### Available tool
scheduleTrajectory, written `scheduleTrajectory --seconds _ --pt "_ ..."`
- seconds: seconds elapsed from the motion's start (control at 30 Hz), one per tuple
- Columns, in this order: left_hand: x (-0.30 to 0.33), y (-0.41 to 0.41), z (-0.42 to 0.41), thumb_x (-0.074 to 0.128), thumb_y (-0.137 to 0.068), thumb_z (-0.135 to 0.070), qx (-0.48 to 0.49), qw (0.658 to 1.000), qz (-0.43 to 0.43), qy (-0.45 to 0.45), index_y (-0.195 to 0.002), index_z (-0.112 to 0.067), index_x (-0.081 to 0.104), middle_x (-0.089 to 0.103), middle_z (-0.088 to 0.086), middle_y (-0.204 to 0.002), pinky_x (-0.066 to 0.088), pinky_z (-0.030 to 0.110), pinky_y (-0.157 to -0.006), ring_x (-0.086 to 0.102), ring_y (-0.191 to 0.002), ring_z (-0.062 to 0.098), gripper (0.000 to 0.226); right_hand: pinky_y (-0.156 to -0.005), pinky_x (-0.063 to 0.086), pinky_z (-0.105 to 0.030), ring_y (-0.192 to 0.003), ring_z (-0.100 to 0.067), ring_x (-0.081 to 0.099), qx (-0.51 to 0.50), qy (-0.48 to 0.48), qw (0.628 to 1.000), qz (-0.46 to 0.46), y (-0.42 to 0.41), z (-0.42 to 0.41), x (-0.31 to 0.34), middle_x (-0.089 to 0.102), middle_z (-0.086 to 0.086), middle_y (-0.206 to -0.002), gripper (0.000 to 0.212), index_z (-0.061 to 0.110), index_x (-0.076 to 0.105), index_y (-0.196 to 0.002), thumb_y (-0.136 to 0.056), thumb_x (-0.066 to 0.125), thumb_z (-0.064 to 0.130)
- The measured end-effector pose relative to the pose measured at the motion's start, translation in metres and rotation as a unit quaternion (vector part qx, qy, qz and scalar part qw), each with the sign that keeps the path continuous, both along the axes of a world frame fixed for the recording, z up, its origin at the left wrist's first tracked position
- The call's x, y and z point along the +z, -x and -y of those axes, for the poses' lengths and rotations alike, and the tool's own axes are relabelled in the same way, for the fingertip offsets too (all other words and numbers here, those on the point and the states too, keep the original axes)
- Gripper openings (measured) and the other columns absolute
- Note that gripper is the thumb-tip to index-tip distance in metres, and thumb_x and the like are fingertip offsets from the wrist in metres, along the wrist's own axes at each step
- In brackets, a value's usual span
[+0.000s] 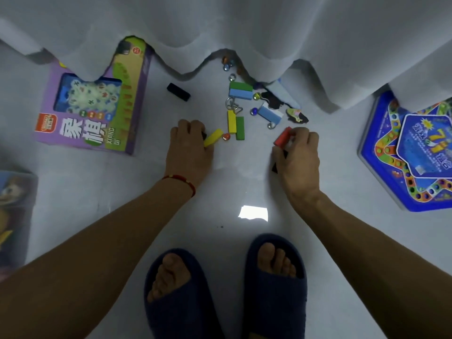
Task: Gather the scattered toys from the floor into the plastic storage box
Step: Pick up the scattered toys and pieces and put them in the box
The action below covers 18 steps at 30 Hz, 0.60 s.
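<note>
on the glossy pale tile floor (122,216), both hands are down among scattered toys just short of a white pleated curtain hem (244,33). left hand (188,148), red cord bracelet (181,180) at the wrist, has its fingers curled round a yellow rectangular wooden block (213,137); something dark sits under the knuckles, can't tell what. small orange glass marble (226,136) lies just beside that block's tip. right hand (297,155) pinches a red rectangular wooden block (282,137) at the fingertips, with a black block (276,166) tucked under the palm.

loose pieces between the hands and the curtain: upright yellow block (231,121) touching a green block (240,128) side by side, bent metal wire ring puzzle (232,104) just above them, stacked green-and-light-blue blocks (241,90), a light-blue-and-white block (270,113), a black block lying apart (178,92), several glass marbles (254,110), flat irregular puzzle pieces (297,116).

left: purple cardboard game box with a clear window (93,104), partly under the curtain. right: blue hexagonal tin game box (411,152), printed lid. far left edge: translucent plastic storage box (14,216), blurred, well apart from the toys. dark blue soft slippers (276,285) at the bottom.
</note>
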<state>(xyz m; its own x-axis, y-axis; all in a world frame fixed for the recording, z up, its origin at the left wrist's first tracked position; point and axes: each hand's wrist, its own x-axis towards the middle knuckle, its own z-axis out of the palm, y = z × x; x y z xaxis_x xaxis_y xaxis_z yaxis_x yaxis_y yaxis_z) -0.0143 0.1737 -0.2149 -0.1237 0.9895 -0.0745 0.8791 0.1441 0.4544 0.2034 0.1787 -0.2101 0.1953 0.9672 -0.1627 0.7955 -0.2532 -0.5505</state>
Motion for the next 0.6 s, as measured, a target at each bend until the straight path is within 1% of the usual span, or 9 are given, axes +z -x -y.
scheduleTrajectory --seconds 0.07,0.13,0.2,0.27,0.33,0.43,0.5,0.57,0.6 --pt "0.001 0.004 0.004 0.067 -0.083 -0.011 -0.008 1.0 -0.014 -0.001 -0.104 0.0 0.059 0.053 0.022 -0.105 0.03 0.032 -0.075 0.048 -0.092 0.037 0.025 -0.083 0.05 -0.033 -0.092 -0.019 0.052 -0.019 0.007 1.0 -0.018 -0.003 0.009 0.001 0.046 -0.01 -0.126 0.039 0.011 0.046 -0.127 -0.093 0.063 0.017" --pt "0.001 0.007 0.008 0.066 -0.081 -0.011 -0.019 0.999 -0.04 0.011 -0.107 -0.001 0.058 0.053 0.021 -0.105 0.029 0.032 -0.074 0.049 -0.091 0.037 0.029 -0.082 0.046 -0.028 -0.096 -0.018 0.052 -0.019 0.011 0.999 -0.028 -0.005 0.017 0.003 0.05 -0.009 -0.121 0.034 0.011 0.047 -0.126 -0.095 0.059 0.014" --pt "0.002 0.006 0.012 0.065 -0.079 -0.013 -0.027 0.997 -0.064 0.035 -0.116 -0.004 0.055 0.052 0.02 -0.108 0.03 0.033 -0.073 0.048 -0.094 0.036 0.039 -0.085 0.042 -0.027 -0.103 -0.023 0.052 0.004 -0.009 1.0 -0.01 -0.009 0.02 0.005 0.053 -0.011 -0.119 0.031 0.009 0.048 -0.127 -0.096 0.051 0.006" --pt "0.006 0.002 0.013 0.064 -0.079 -0.019 -0.033 0.994 -0.081 0.068 -0.128 -0.01 0.048 0.047 0.019 -0.112 0.036 0.034 -0.069 0.045 -0.098 0.035 0.052 -0.088 0.039 -0.029 -0.108 -0.027 0.048 0.016 -0.027 1.0 0.003 -0.014 0.012 0.005 0.05 -0.014 -0.122 0.036 0.008 0.048 -0.127 -0.093 0.045 -0.003" --pt "0.01 -0.002 0.011 0.062 -0.082 -0.023 -0.055 0.99 -0.095 0.092 -0.135 -0.017 0.042 0.043 0.019 -0.115 0.04 0.036 -0.067 0.044 -0.099 0.035 0.058 -0.088 0.037 -0.028 -0.11 -0.027 0.047 0.0 -0.026 1.0 -0.014 -0.016 -0.003 0.005 0.048 -0.013 -0.122 0.036 0.01 0.048 -0.124 -0.092 0.042 -0.003" --pt "0.014 -0.007 0.005 0.056 -0.085 -0.025 -0.082 0.985 -0.099 0.119 -0.133 -0.02 0.04 0.037 0.02 -0.119 0.039 0.037 -0.064 0.043 -0.098 0.036 0.051 -0.084 0.04 -0.03 -0.106 -0.028 0.051 -0.018 -0.008 1.0 -0.007 -0.014 -0.02 0.002 0.049 -0.012 -0.121 0.028 0.01 0.047 -0.124 -0.095 0.046 0.007" --pt "0.012 -0.007 0.003 0.056 -0.087 -0.024 -0.078 0.984 -0.093 0.134 -0.13 -0.014 0.04 0.036 0.021 -0.122 0.038 0.037 -0.064 0.043 -0.097 0.036 0.047 -0.083 0.046 -0.035 -0.102 -0.028 0.055 -0.01 0.001 1.0 0.007 -0.008 -0.023 -0.001 0.048 -0.015 -0.124 0.038 0.007 0.043 -0.131 -0.098 0.053 0.024" --pt "0.008 -0.007 0.002 0.054 -0.089 -0.013 -0.081 0.986 -0.093 0.115 -0.124 -0.005 0.044 0.039 0.024 -0.119 0.04 0.039 -0.064 0.042 -0.086 0.033 0.037 -0.086 0.048 -0.036 -0.099 -0.023 0.051 0.0 0.017 1.0 0.027 -0.004 -0.023 -0.003 0.045 -0.015 -0.129 0.051 0.007 0.041 -0.135 -0.096 0.059 0.034" --pt "0.005 -0.006 0.003 0.051 -0.088 -0.004 -0.089 0.987 -0.095 0.093 -0.117 0.0 0.048 0.043 0.026 -0.113 0.042 0.041 -0.063 0.039 -0.077 0.03 0.029 -0.086 0.048 -0.035 -0.094 -0.02 0.047 0.003 0.015 0.999 0.032 -0.005 -0.021 -0.004 0.044 -0.015 -0.128 0.051 0.006 0.042 -0.134 -0.095 0.061 0.032"
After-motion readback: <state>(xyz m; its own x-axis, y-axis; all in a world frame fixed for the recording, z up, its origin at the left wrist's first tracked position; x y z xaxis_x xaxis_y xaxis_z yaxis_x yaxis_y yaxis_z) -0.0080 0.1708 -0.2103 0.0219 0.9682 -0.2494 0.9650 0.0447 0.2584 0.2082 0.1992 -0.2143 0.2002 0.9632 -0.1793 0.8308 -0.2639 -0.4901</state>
